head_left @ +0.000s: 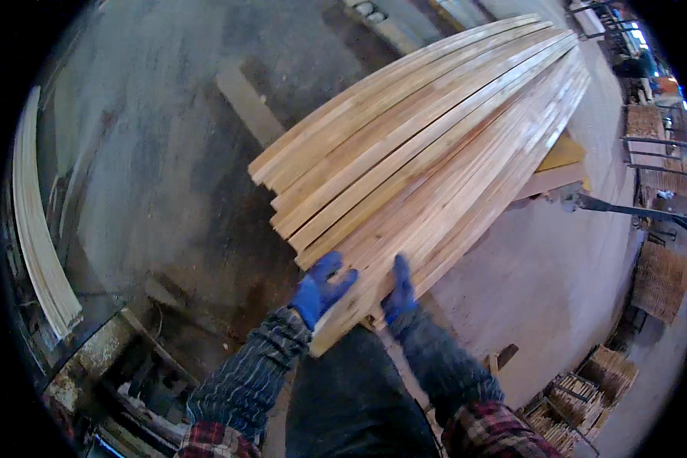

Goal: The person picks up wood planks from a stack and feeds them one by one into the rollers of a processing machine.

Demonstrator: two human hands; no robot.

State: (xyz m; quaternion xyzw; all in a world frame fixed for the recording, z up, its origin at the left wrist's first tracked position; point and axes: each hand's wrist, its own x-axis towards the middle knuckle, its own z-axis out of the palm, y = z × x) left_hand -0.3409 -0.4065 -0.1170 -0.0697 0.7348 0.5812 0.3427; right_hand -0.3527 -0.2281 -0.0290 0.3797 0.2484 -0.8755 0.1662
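Observation:
Both my hands wear blue gloves and are at the near end of a pale wooden plank [368, 286], which lies over a stack of long planks [404, 137]. My left hand [322, 291] is closed on the plank's left edge, its thumb lying across the top face. On the opposite edge is my right hand [399, 296], thumb pointing up along the wood and other fingers hidden beneath. The plank's near end sticks out toward my legs, past the ends of the other planks. The stacked planks lie side by side with uneven near ends.
A yellow support [563, 155] shows under the stack's right side, beside a dark metal bar [633, 211]. Long pale strips [42, 252] lie at the far left, above worn machinery [106, 343]. Bundled wood [660, 282] stands along the right. A flat board [248, 107] lies on the floor.

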